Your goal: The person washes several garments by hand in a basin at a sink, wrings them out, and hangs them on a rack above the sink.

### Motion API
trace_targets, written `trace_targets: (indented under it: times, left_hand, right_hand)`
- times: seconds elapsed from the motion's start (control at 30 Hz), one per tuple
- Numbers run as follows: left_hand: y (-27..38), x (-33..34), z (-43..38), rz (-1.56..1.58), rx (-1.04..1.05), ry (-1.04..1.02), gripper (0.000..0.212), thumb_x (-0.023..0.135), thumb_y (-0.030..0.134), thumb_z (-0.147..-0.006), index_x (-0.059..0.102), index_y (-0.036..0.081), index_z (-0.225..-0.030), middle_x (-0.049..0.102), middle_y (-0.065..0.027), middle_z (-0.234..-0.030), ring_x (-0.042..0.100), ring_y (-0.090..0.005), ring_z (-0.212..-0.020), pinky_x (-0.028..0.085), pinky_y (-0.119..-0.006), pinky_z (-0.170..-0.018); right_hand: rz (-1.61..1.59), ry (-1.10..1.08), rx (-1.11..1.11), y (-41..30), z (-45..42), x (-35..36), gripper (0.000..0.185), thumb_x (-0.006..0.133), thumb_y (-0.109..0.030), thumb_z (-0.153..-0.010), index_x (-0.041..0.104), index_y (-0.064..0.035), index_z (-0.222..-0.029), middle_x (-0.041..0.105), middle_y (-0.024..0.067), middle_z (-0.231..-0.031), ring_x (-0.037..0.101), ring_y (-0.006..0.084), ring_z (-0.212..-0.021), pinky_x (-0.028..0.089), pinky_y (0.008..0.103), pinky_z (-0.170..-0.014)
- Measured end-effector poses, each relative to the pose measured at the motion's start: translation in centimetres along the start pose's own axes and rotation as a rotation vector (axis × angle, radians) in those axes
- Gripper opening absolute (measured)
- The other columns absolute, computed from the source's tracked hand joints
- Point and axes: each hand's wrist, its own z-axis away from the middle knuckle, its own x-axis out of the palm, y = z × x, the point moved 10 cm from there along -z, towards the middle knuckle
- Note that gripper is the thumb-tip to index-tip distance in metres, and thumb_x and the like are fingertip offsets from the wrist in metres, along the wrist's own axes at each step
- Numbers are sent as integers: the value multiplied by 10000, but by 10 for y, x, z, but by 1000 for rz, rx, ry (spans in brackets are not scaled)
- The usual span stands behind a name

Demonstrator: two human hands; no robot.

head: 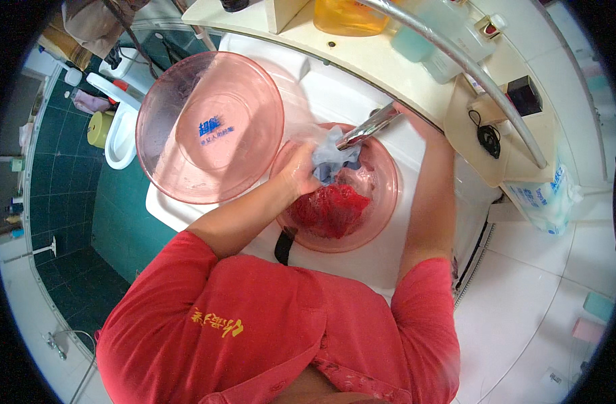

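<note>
My left hand (303, 169) grips a wet light blue cloth (329, 156) under the spout of a chrome faucet (368, 126). Below it a pink translucent plastic basin (386, 212) stands in the white sink, with a soaked red cloth (333, 209) lying inside. Part of a darker blue-grey fabric shows beside the light cloth. My right hand (414, 118) is at the back end of the faucet, its fingers partly hidden under the shelf edge, so its grip is unclear.
A second pink basin (207, 171) rests at the left over the white sink counter (171, 209). Above the faucet, a cream shelf (297, 35) with a metal rail (454, 55) carries several bottles. A refill pouch (545, 202) hangs at right. A toilet (120, 136) stands far left.
</note>
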Motion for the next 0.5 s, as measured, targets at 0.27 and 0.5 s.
trace_targets:
  times: [0.27, 0.5]
  left_hand:
    - [-2, -9, -12, 86, 137, -75, 338, 360, 281, -940, 484, 61, -1164, 566, -108, -1117, 544, -203, -1028, 466, -333, -887]
    - [-11, -56, -41, 166, 56, -394, 358, 361, 297, -951, 442, 87, -1230, 571, -89, -1065, 565, -201, -959, 483, -349, -828]
  right_hand:
    - [-731, 323, 355, -70, 129, 112, 351, 491, -176, -904, 424, 11, -1193, 505, 160, -1133, 483, 282, -1070, 358, 393, -924]
    - [-190, 331, -168, -153, 150, 107, 360, 573, -62, -740, 547, -41, -1098, 499, 185, -1211, 449, 377, -1132, 337, 447, -963]
